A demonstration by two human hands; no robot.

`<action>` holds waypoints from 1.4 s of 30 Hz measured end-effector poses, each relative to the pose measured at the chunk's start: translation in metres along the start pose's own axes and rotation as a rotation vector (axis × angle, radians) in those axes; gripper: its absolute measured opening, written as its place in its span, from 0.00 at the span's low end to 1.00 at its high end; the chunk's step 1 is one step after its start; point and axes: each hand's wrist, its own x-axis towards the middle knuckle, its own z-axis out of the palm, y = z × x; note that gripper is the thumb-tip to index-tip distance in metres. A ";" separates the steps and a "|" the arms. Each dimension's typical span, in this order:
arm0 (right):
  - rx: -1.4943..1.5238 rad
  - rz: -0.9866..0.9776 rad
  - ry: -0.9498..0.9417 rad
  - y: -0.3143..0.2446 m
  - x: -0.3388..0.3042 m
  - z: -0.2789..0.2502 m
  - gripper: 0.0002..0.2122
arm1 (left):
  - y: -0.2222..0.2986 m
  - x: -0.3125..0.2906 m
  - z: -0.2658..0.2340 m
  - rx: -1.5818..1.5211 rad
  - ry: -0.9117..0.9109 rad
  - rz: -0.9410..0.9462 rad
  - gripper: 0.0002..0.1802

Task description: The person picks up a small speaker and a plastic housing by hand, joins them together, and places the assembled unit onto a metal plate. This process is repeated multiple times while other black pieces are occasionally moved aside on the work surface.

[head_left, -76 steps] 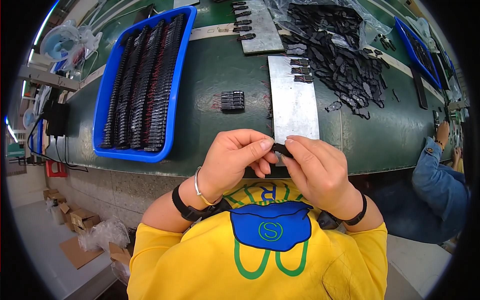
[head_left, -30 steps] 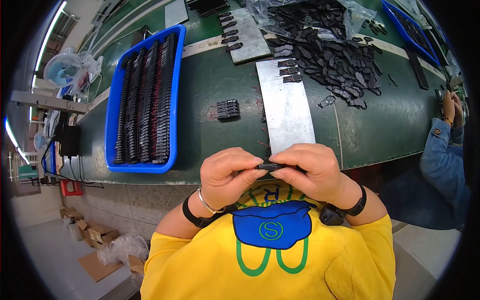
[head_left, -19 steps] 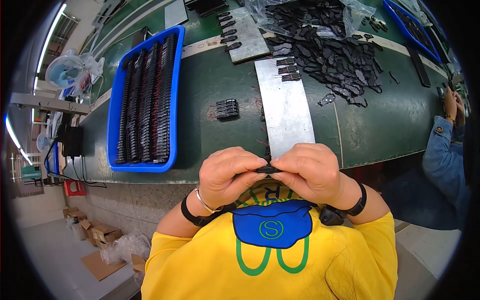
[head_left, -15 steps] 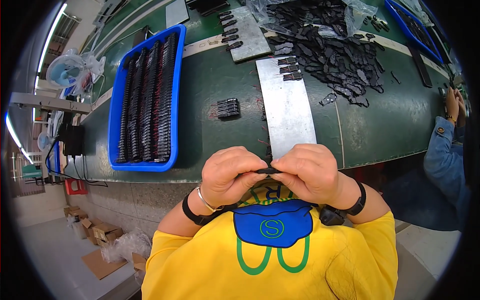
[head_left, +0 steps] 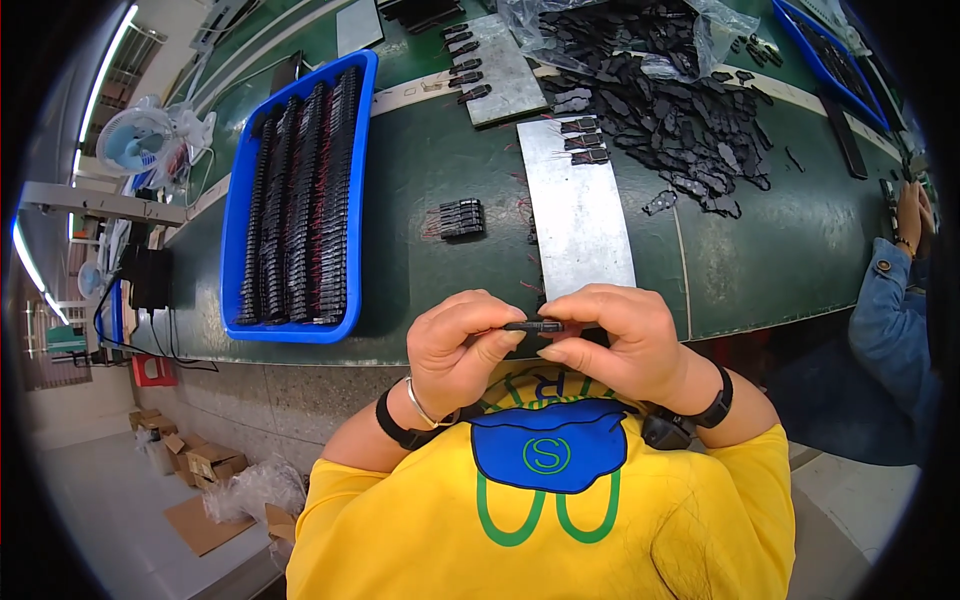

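A small, slim black plastic part point(head_left: 533, 327) is held level in front of my chest, at the table's near edge. My left hand point(head_left: 452, 345) pinches its left end between thumb and forefinger. At its right end, the thumb and forefinger of my right hand point(head_left: 622, 338) stand apart, above and below the part. Whether a right finger still touches it is hard to see. Just beyond my hands lies a light metal plate point(head_left: 580, 225) with several black wired parts point(head_left: 585, 142) at its far end. Left of the plate sits a small row of similar black parts point(head_left: 461, 219).
A blue tray point(head_left: 228, 250) packed with rows of black parts with red wires stands at left. Loose black pieces point(head_left: 690, 130) are heaped at far right near a clear plastic bag point(head_left: 725, 30). A second metal plate point(head_left: 505, 85) lies farther off. Another person's sleeve point(head_left: 890, 310) shows at right.
My right thumb and forefinger have parted from their pinch on the black part. More of the part now shows, slightly raised, with my left hand still gripping it.
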 end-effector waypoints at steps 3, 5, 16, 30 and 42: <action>-0.103 -0.087 -0.005 0.001 0.001 -0.003 0.10 | -0.001 -0.001 0.001 0.005 0.006 0.019 0.10; -0.154 -0.132 -0.007 0.002 0.001 -0.005 0.10 | -0.001 -0.001 0.002 -0.004 0.004 0.048 0.11; -0.392 -0.325 0.013 0.000 0.001 -0.009 0.08 | 0.035 0.030 -0.008 0.375 -0.077 0.159 0.16; -0.630 -0.288 -0.110 -0.002 0.009 -0.019 0.10 | 0.018 0.031 -0.025 0.548 -0.241 0.187 0.09; -0.762 -0.008 -0.002 0.031 0.065 -0.091 0.08 | -0.014 0.034 -0.043 0.982 -0.002 0.067 0.06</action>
